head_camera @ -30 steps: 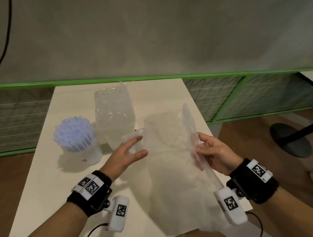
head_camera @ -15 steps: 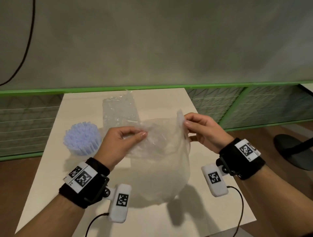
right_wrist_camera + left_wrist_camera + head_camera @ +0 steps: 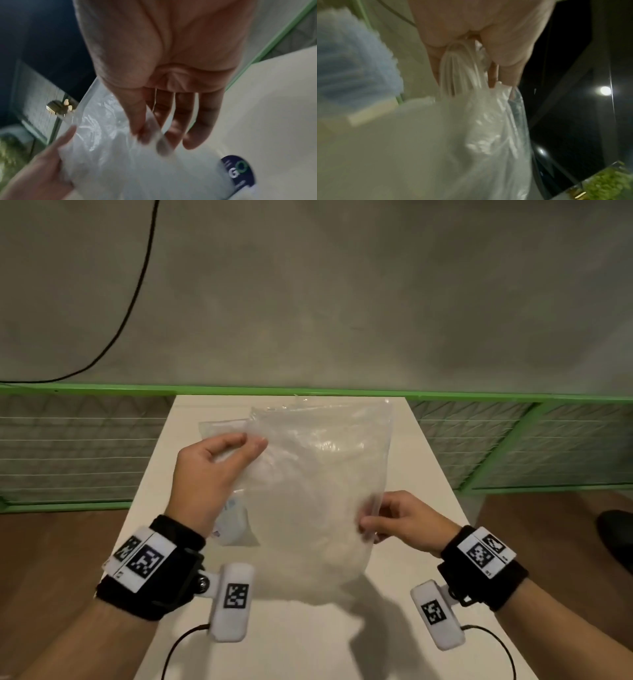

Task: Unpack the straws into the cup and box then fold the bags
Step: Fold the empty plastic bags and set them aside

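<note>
left hand [image 3: 209, 474]: pinches clear bag [image 3: 318, 494] far left | right hand [image 3: 407, 520]: pinches bag's near right edge | above table [image 3: 428, 474]

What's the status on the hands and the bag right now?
Left hand pinches the clear bag at its upper left edge. Right hand pinches its right edge. Bag held spread above the table. Cup of straws sits behind it.

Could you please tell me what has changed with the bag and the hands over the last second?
The left hand, only touching the clear bag before, now pinches its upper left edge; the right hand dropped to its right edge, spreading it flat, upright. The cup of straws stayed put.
</note>
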